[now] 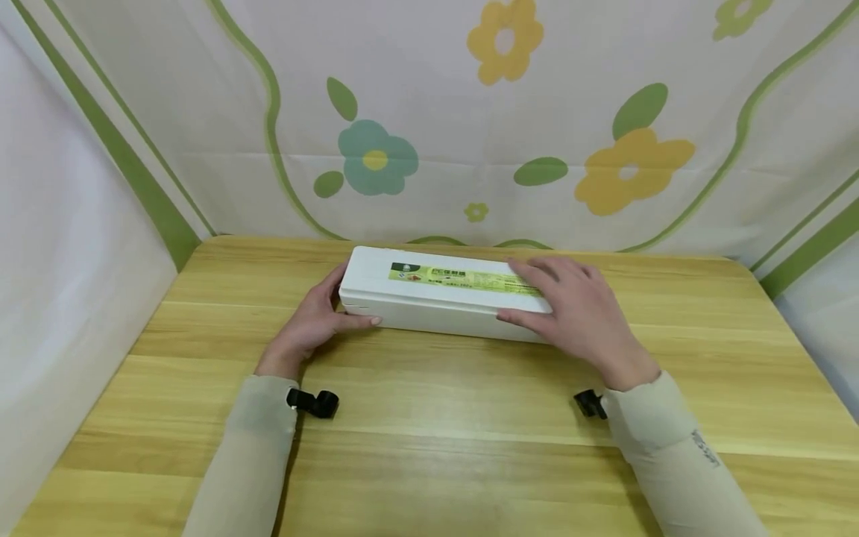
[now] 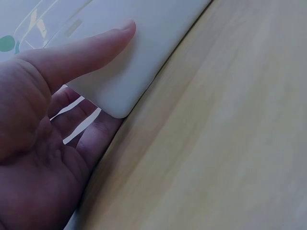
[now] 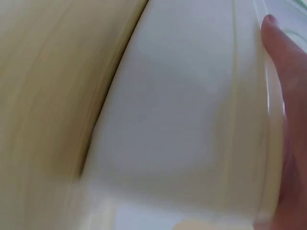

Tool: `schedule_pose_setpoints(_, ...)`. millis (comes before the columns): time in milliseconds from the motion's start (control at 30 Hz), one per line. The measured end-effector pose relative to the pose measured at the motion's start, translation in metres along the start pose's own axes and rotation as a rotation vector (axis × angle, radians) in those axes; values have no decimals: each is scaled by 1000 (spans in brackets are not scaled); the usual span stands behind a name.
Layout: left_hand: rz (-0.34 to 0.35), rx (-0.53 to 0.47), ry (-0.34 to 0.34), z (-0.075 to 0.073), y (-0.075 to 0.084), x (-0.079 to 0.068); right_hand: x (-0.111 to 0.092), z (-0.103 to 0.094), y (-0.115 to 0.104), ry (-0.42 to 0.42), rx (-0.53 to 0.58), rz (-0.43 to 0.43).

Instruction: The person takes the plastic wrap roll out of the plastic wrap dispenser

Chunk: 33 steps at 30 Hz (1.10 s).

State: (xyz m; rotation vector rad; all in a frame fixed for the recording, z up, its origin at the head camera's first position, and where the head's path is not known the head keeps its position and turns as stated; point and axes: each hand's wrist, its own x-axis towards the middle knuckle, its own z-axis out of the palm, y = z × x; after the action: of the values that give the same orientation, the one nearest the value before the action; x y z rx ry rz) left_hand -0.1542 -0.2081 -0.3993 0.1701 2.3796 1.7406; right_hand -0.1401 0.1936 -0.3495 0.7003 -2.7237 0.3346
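A long white plastic cling film box [image 1: 443, 313] lies on the wooden table, a green and yellow label [image 1: 456, 278] along its lid. My left hand [image 1: 312, 321] holds its left end, thumb along the front face and fingers behind. The left wrist view shows that thumb pressed on the box [image 2: 163, 28], with the other fingers partly hidden behind the end. Over the right part of the lid, my right hand [image 1: 584, 317] grips the box, its thumb at the lid's front edge and its fingers across the top. In the right wrist view the thumb lies along the lid rim [image 3: 273, 143].
The light wooden table [image 1: 429, 447] extends around the box. Behind it hangs a white curtain [image 1: 429, 97] with flower prints, and more fabric [image 1: 74, 224] closes off the left side. A small black device [image 1: 315, 403] is strapped at the left wrist.
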Motion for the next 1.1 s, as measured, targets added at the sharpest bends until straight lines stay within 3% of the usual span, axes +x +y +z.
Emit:
schedule_pose_setpoints(233,2,-2,-6,1,-2,-1,-8,-1,9,-59,6,12)
schedule_pose_setpoints(600,13,1,-7,1,0,0,-8,9,12,-9,-36,-63)
schedule_pose_setpoints(900,26,-6,-12,-2,1,4,-5,11,17,73,-72,-184)
schedule_pose_setpoints(1100,26,-12,-9,1,-3,2,-4,10,21,68,-73,-208)
